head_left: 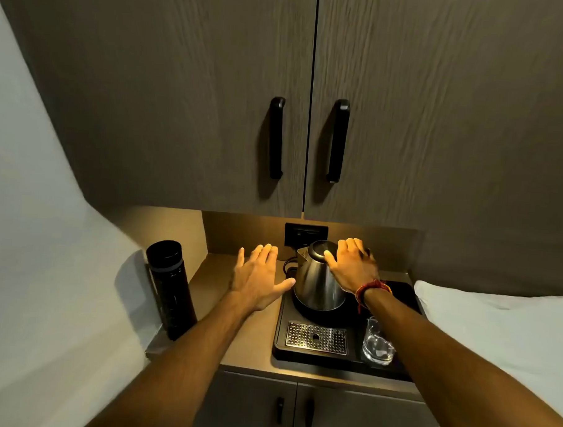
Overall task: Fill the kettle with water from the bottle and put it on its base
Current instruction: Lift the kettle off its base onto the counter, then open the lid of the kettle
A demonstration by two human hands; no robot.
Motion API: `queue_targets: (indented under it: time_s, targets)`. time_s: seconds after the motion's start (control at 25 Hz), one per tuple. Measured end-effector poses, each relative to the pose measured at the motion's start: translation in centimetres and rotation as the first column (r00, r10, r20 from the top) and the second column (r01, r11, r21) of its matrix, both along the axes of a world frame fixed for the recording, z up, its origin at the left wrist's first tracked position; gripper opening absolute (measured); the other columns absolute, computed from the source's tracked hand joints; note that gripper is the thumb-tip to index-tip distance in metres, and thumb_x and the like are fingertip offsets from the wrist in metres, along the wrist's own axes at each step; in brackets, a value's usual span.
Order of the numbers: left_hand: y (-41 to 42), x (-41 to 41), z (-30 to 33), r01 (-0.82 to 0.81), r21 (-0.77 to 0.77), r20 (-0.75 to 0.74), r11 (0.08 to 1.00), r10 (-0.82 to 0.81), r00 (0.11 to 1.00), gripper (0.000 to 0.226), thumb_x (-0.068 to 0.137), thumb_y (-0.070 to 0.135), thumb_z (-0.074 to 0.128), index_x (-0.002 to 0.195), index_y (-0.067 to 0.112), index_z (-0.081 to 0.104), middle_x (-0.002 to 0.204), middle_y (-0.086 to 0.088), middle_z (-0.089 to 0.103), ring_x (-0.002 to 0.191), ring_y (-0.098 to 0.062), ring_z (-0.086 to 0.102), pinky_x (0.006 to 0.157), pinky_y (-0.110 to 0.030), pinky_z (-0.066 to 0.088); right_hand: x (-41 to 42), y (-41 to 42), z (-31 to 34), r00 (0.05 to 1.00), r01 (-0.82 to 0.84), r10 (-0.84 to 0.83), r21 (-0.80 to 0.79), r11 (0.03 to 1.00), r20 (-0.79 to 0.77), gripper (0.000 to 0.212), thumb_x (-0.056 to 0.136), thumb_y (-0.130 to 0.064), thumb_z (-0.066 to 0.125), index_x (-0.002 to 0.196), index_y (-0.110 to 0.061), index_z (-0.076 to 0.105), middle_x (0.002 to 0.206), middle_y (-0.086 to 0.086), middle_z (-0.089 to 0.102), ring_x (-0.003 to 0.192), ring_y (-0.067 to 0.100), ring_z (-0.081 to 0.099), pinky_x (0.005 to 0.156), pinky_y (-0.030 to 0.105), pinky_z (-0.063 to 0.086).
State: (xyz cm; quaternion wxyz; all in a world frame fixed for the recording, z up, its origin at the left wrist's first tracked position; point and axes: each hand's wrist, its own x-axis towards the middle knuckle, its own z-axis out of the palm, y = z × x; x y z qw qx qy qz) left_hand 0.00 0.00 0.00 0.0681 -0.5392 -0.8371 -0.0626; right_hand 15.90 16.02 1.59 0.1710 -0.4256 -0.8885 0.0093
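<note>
A steel kettle [316, 281] with a dark lid stands upright on its round black base [305, 308], at the back of a black tray [279, 339]. A tall black bottle [170, 289] stands at the counter's left edge against the wall, its cap on. My left hand [258, 278] hovers open just left of the kettle, thumb tip almost touching its side. My right hand [352, 265] lies over the kettle's right top, fingers spread across the lid edge and handle; the handle is hidden beneath it. The right wrist wears a red thread.
An empty glass [377, 345] stands on the tray's front right, beside a perforated metal drip grate [316, 337]. A wall socket [306, 234] and cord sit behind the kettle. Cupboard doors with black handles [276, 137] hang overhead. White bedding [501, 326] lies to the right.
</note>
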Motion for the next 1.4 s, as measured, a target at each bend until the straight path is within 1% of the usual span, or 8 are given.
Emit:
queue_targets:
  time_s: [0.24, 0.4, 0.64, 0.88, 1.08, 1.2, 1.28, 1.4]
  targets:
    - [5.0, -2.0, -2.6, -0.034, -0.024, 0.064, 0.999, 0.036, 0.997, 0.092, 0.091, 0.076, 0.028, 0.159, 0.014, 0.018, 0.166, -0.006, 0.021, 0.154, -0.023, 0.016, 0.122, -0.056, 0.006, -3.9, 5.9, -1.0, 0.985, 0.104, -0.063, -0.261, 0.960, 0.161, 0.061, 0.096, -0.059, 0.043, 0.124, -0.009, 0.065, 0.134, 0.016, 0.061, 0.133, 0.034, 0.052, 0.117, 0.055, 0.031]
    - [6.8, -3.6, -3.1, -0.034, -0.038, 0.079, 0.999, 0.037, 0.996, 0.093, 0.090, 0.076, 0.030, 0.159, 0.014, 0.018, 0.166, -0.007, 0.022, 0.154, -0.024, 0.017, 0.122, -0.056, 0.006, -5.1, 7.1, -1.4, 0.996, 0.071, -0.051, -0.312, 0.948, 0.071, 0.039, 0.094, -0.049, 0.051, 0.094, -0.013, 0.065, 0.102, 0.014, 0.069, 0.098, 0.031, 0.065, 0.089, 0.039, 0.053]
    - [7.7, -4.5, -3.0, 0.003, -0.040, 0.082, 0.999, 0.000, 0.997, 0.094, 0.090, 0.077, 0.031, 0.158, 0.013, 0.019, 0.165, -0.008, 0.024, 0.153, -0.024, 0.019, 0.122, -0.056, 0.007, -5.5, 7.5, -1.6, 0.996, 0.073, -0.085, -0.383, 0.921, -0.014, 0.032, 0.096, -0.036, 0.046, 0.078, -0.013, 0.058, 0.078, 0.008, 0.056, 0.063, 0.017, 0.047, 0.057, 0.023, 0.035]
    - [6.4, -6.0, -1.6, -0.015, -0.013, 0.094, 1.000, 0.016, 0.995, 0.091, 0.091, 0.075, 0.035, 0.158, 0.014, 0.021, 0.164, -0.009, 0.028, 0.152, -0.026, 0.024, 0.121, -0.056, 0.009, -3.2, 9.0, -1.2, 0.966, 0.018, -0.190, -0.686, 0.727, -0.176, 0.053, 0.103, -0.034, 0.036, 0.125, 0.005, 0.062, 0.131, 0.028, 0.061, 0.124, 0.041, 0.057, 0.103, 0.043, 0.044]
    - [3.3, -8.4, 0.3, -0.126, 0.006, 0.078, 0.992, 0.125, 0.989, 0.082, 0.095, 0.067, 0.039, 0.156, 0.014, 0.024, 0.161, -0.012, 0.033, 0.149, -0.029, 0.030, 0.123, -0.058, 0.012, -1.7, 8.4, -2.0, 0.916, 0.014, -0.294, -0.714, 0.700, -0.271, 0.065, 0.103, -0.049, 0.027, 0.129, 0.001, 0.059, 0.136, 0.023, 0.058, 0.124, 0.040, 0.056, 0.100, 0.043, 0.041]
    - [1.2, -9.7, 1.6, -0.209, -0.006, 0.037, 0.978, 0.209, 0.977, 0.079, 0.096, 0.065, 0.038, 0.155, 0.015, 0.027, 0.158, -0.013, 0.036, 0.146, -0.031, 0.034, 0.122, -0.057, 0.016, -1.6, 8.1, -2.8, 0.890, -0.007, -0.321, -0.713, 0.702, -0.324, 0.044, 0.103, -0.028, 0.033, 0.094, 0.001, 0.065, 0.101, 0.021, 0.065, 0.103, 0.038, 0.060, 0.098, 0.046, 0.045]
    - [-0.4, -10.5, 2.3, -0.261, -0.023, -0.017, 0.965, 0.260, 0.965, 0.077, 0.096, 0.066, 0.036, 0.154, 0.015, 0.028, 0.157, -0.013, 0.037, 0.145, -0.032, 0.035, 0.121, -0.058, 0.017, -1.9, 8.0, -3.0, 0.863, 0.003, -0.365, -0.719, 0.695, -0.349, 0.035, 0.099, -0.013, 0.034, 0.065, -0.010, 0.044, 0.071, 0.009, 0.050, 0.083, 0.028, 0.050, 0.081, 0.040, 0.044]
    - [-2.6, -12.0, 3.2, -0.330, -0.103, -0.098, 0.938, 0.321, 0.942, 0.078, 0.096, 0.068, 0.032, 0.155, 0.016, 0.026, 0.159, -0.014, 0.033, 0.147, -0.034, 0.030, 0.121, -0.060, 0.015, -2.0, 7.9, -3.1, 0.831, 0.004, -0.397, -0.711, 0.703, -0.388, 0.037, 0.098, -0.010, 0.035, 0.061, -0.014, 0.038, 0.075, 0.009, 0.048, 0.087, 0.025, 0.047, 0.083, 0.037, 0.039]
